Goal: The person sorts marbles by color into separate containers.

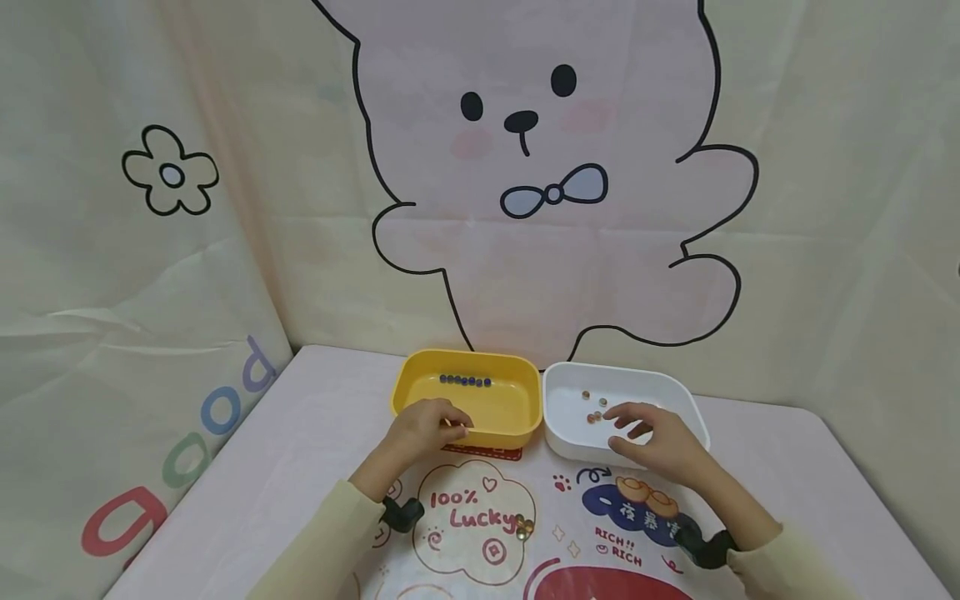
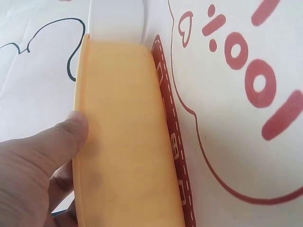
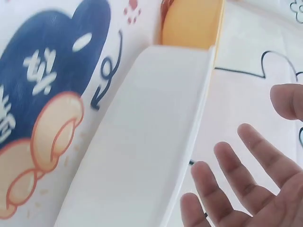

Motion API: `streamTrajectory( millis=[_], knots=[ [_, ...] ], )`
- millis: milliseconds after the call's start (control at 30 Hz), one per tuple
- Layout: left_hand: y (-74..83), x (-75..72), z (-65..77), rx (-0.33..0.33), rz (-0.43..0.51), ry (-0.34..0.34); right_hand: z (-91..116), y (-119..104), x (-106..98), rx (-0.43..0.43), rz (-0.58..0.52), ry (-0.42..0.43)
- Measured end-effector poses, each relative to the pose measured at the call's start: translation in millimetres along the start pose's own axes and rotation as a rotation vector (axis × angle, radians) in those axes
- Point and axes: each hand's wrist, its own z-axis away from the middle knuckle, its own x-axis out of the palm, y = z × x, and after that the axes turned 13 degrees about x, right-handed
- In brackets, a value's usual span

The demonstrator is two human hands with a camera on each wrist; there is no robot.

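Note:
My left hand (image 1: 426, 427) is at the near rim of a yellow tray (image 1: 517, 421). In the left wrist view the thumb (image 2: 66, 135) lies against the rim, and the curled fingers go behind it, mostly hidden by the wall. A row of small dark blue beads (image 1: 465, 381) lies at the far side inside this tray. My right hand (image 1: 660, 442) is over the white tray (image 1: 570, 448) with its fingers spread and nothing between them. Several small amber and pale beads (image 1: 595, 417) lie scattered in the white tray, close to the right fingertips.
The trays stand side by side at the back of a table with a printed cover (image 1: 442, 533). A small cluster of golden, glassy beads (image 1: 522, 527) lies on it in front. A cloth backdrop (image 1: 480, 292) with a drawn bear hangs right behind the trays.

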Motion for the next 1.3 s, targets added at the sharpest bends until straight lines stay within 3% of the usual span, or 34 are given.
streamTrajectory(
  millis=[133,467,767,1033,1300],
  knots=[
    [0.9,-0.7,0.5,0.003,0.001,0.001,10,-9,4,-0.007,-0.028,0.014],
    [0.2,-0.6,0.5,0.003,0.004,-0.001,32,-28,29,-0.014,-0.122,-0.082],
    [-0.3,-0.4,0.5,0.002,0.012,-0.005,43,-38,55,-0.043,-0.101,-0.182],
    [-0.1,-0.7,1.2,0.009,0.004,0.003,48,-47,76,0.023,-0.135,-0.306],
    [-1.1,-0.2,1.0,0.001,-0.004,0.008,49,-47,92,0.015,-0.141,-0.374]
  ],
)
